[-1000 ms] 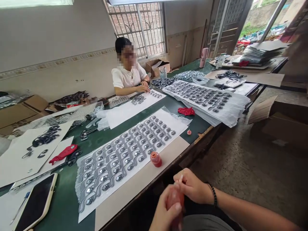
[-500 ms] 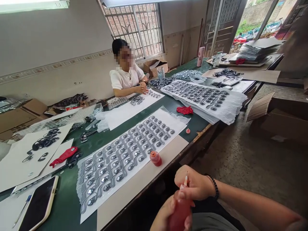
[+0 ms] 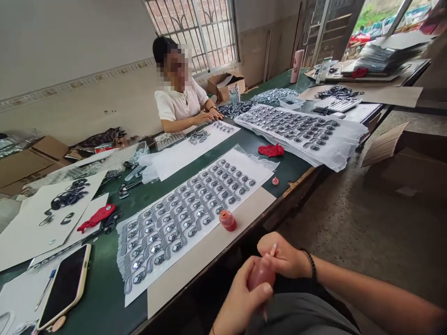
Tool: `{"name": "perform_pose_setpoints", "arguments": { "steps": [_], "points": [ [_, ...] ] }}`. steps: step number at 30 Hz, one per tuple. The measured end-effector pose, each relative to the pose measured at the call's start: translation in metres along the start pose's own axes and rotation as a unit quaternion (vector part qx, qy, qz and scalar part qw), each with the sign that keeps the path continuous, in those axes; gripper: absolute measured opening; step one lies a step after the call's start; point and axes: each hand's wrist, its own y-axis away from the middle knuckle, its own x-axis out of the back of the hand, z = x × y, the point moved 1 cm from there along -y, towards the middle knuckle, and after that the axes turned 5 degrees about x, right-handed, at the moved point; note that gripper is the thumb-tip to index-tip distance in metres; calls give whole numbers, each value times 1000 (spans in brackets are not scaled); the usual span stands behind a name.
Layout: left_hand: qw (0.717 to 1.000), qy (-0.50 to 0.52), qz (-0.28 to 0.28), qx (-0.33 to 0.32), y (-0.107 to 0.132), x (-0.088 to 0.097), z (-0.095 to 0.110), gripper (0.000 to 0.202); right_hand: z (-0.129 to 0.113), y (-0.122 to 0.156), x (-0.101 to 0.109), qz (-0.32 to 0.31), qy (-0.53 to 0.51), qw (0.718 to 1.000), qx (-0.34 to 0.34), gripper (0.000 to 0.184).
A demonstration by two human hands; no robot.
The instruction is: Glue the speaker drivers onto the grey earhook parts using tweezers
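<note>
A soft red squeeze bottle (image 3: 260, 273) is wrapped in my left hand (image 3: 240, 291), low in front of my lap. A thin pale point sticks out beneath that hand. Beside the bottle my right hand (image 3: 288, 260) is closed, a pale narrow tip (image 3: 274, 250) showing between its thumb and fingers. I cannot tell whether this tip is joined to the bottle. On the table edge, an open red bottle (image 3: 227, 220) stands upright next to a white sheet (image 3: 139, 298) bearing rows of dark curved pieces with shiny faceted stones (image 3: 190, 231).
Across the green table (image 3: 104, 274) a co-worker (image 3: 181, 104) handles small pieces on another sheet. A stack of filled sheets (image 3: 296, 128), a red cloth (image 3: 271, 150) and a small red cap (image 3: 275, 180) lie to the right. A phone (image 3: 64, 286) is at the left. An open carton (image 3: 415, 172) stands on the floor.
The bottle has tilted and shifted in my left hand, and its needle no longer points up in front of my right fist. My view has shifted slightly. The co-worker's hands have moved a little.
</note>
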Motion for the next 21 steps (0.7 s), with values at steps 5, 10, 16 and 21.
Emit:
{"name": "perform_pose_setpoints", "arguments": {
  "steps": [5,10,16,21],
  "points": [
    [999,47,-12,-3,-6,-1,-6,60,-4,3,7,-7,16,1000,-13,61],
    [888,-361,277,-73,-20,1,-4,38,16,8,1,109,56,985,-119,55],
    [826,-470,300,-86,-48,3,-15,38,49,9,-3,173,56,967,-178,56],
    [876,-421,213,-101,-52,1,-21,38,55,24,-3,171,49,970,-167,58]
  ]
}}
